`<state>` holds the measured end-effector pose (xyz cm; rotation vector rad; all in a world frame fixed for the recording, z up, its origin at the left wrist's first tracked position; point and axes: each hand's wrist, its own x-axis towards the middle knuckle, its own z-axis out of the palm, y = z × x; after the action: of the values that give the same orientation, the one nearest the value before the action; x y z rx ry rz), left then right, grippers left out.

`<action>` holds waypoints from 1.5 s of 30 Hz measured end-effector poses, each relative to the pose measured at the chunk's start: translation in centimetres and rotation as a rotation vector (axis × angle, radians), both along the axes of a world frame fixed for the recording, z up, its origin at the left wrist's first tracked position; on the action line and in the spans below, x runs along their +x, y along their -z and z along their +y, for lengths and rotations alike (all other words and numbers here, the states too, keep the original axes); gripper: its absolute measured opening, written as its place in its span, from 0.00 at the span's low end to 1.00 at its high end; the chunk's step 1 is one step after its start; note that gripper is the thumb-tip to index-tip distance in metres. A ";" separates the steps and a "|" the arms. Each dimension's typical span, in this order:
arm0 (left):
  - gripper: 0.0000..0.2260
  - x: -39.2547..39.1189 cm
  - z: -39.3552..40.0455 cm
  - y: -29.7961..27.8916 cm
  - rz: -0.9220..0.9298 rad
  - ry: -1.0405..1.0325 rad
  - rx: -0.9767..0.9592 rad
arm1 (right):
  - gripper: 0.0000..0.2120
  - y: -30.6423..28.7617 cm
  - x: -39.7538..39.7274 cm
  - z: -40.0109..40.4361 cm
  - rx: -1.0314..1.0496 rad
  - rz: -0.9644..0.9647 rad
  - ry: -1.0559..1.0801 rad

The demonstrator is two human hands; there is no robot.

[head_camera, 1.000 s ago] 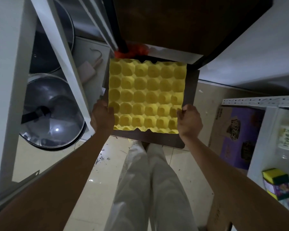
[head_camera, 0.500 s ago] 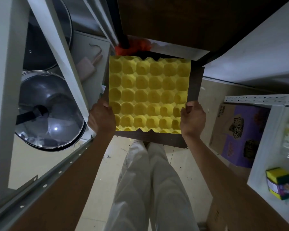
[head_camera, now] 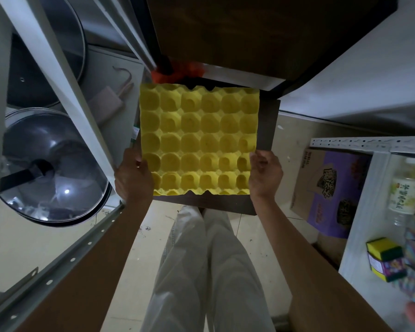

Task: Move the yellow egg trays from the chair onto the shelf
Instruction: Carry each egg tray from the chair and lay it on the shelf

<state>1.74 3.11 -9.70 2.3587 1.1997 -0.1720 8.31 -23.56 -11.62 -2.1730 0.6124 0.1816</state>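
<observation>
A yellow egg tray (head_camera: 198,137) with rows of round cups sits level over the dark brown chair seat (head_camera: 266,125). My left hand (head_camera: 133,178) grips its near left corner, and my right hand (head_camera: 265,177) grips its near right edge. I cannot tell whether the tray still touches the seat or how many trays are stacked. A white metal shelf (head_camera: 65,87) stands to the left, and another white shelf (head_camera: 369,146) to the right.
Two glass pot lids (head_camera: 55,173) lie in the left shelf beside a small brush (head_camera: 107,104). A purple carton (head_camera: 331,190) lies on the floor at right. Sponges (head_camera: 385,258) and a bottle (head_camera: 405,190) sit on the right shelf. A dark tabletop (head_camera: 261,29) overhangs the chair.
Both hands have lifted the tray slightly and shifted along its near edge; the tray looks larger and closer to me than a second ago.
</observation>
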 end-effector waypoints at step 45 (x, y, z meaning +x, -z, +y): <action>0.02 4.3 -21.6 -37.8 -0.380 0.852 -0.431 | 0.12 -42.6 -24.5 -15.8 0.415 -0.379 0.992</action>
<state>6.04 -18.48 28.05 2.2116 -0.0656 -0.2165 -16.23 -39.32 30.96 -1.2627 1.2112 -0.5684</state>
